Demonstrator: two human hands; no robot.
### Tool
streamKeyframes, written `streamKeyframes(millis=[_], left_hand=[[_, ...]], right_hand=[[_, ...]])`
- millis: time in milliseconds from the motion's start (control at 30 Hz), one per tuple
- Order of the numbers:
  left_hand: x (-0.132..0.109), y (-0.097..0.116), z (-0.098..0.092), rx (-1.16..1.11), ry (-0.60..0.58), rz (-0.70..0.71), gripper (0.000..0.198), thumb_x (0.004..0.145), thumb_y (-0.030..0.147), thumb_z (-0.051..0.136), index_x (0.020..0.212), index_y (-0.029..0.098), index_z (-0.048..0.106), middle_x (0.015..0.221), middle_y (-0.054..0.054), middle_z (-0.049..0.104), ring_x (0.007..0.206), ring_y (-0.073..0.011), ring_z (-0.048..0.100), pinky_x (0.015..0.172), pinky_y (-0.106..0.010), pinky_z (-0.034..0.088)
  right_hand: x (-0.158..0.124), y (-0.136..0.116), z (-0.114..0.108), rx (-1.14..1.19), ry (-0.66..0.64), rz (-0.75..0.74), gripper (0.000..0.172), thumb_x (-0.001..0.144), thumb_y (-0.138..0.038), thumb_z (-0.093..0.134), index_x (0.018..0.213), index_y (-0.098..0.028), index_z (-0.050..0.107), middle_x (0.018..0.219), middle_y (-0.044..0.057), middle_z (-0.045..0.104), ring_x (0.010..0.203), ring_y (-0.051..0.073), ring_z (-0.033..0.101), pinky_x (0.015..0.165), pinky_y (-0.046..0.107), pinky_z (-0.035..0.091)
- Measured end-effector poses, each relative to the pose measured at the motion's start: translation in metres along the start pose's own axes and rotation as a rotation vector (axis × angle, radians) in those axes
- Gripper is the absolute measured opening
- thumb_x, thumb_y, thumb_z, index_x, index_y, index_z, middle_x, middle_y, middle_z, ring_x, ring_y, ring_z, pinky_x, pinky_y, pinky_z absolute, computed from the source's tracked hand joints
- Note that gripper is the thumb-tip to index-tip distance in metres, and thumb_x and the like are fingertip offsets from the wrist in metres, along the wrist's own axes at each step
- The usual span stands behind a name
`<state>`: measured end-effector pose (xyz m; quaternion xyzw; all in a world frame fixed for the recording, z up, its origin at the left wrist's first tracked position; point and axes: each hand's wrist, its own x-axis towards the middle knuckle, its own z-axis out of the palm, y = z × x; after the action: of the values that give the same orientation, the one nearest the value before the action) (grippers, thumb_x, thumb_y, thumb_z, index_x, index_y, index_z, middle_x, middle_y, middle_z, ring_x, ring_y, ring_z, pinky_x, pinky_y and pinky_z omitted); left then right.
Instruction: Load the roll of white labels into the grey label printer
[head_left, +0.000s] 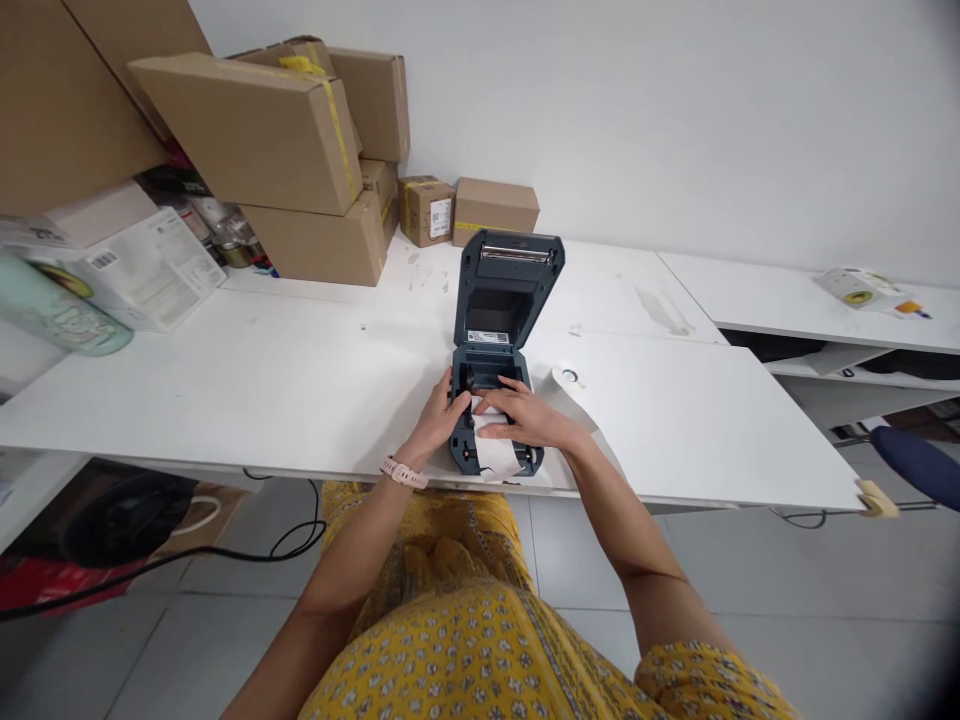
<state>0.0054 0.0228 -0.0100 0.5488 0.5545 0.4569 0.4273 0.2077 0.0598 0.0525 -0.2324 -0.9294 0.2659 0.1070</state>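
A dark grey label printer (462, 440) stands at the front edge of the white table with its lid (504, 285) raised. White label paper (496, 458) lies inside it and runs out over the front. My left hand (439, 415) grips the printer's left side wall, the thumb reaching inside by the paper. Over the paper, my right hand (521, 412) rests with its fingers stretched apart and the tips touching the paper. It partly hides the inside of the printer. Just right of the printer is a white paper roll (568, 378), with a loose strip trailing toward the front edge.
Cardboard boxes (307, 235) are stacked at the back left, with two small boxes (495, 207) against the wall. A white carton (142, 260) and a mint green bottle (64, 305) are at the far left. Black cables (300, 535) hang below the table (300, 390).
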Motion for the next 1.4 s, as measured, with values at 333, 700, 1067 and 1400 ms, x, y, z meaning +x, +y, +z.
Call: streamKeyframes(millis=[333, 700, 1067, 1400], left_hand=[[-0.021, 0.012, 0.001, 0.023, -0.004, 0.010, 0.073, 0.086, 0.043, 0.067, 0.151, 0.023, 0.042, 0.147, -0.011, 0.056, 0.138, -0.0299, 0.051, 0.115, -0.044, 0.040], [-0.031, 0.019, 0.013, 0.280, 0.124, 0.068, 0.094, 0.079, 0.029, 0.071, 0.159, 0.019, 0.021, 0.164, -0.020, 0.031, 0.152, -0.0376, 0.028, 0.121, -0.057, 0.030], [-0.052, 0.027, 0.020, 0.767, -0.086, 0.452, 0.054, 0.099, 0.018, 0.035, 0.153, 0.014, 0.038, 0.155, -0.014, 0.050, 0.148, -0.0230, 0.041, 0.126, -0.052, 0.026], [-0.056, 0.033, 0.012, 0.819, -0.227, 0.474, 0.045, 0.104, 0.027, 0.036, 0.145, 0.019, 0.052, 0.150, -0.010, 0.056, 0.147, -0.0267, 0.042, 0.125, -0.060, 0.019]], right_hand=[[0.000, 0.002, 0.000, -0.038, -0.021, -0.018, 0.042, 0.092, -0.061, 0.060, 0.110, -0.023, 0.062, 0.123, 0.009, 0.071, 0.128, 0.028, 0.062, 0.126, 0.054, 0.021], [0.000, 0.004, -0.005, -0.031, -0.093, -0.018, 0.056, 0.087, -0.066, 0.063, 0.120, -0.021, 0.063, 0.129, 0.010, 0.069, 0.136, 0.028, 0.055, 0.128, 0.051, 0.015], [-0.011, 0.004, -0.006, -0.143, -0.036, 0.005, 0.079, 0.083, -0.066, 0.069, 0.146, -0.021, 0.052, 0.153, 0.013, 0.053, 0.154, 0.033, 0.030, 0.128, 0.057, 0.011], [-0.040, 0.002, -0.025, -0.053, 0.025, 0.062, 0.050, 0.084, -0.053, 0.075, 0.126, -0.027, 0.068, 0.149, 0.009, 0.058, 0.153, 0.032, 0.032, 0.117, 0.058, 0.034]])
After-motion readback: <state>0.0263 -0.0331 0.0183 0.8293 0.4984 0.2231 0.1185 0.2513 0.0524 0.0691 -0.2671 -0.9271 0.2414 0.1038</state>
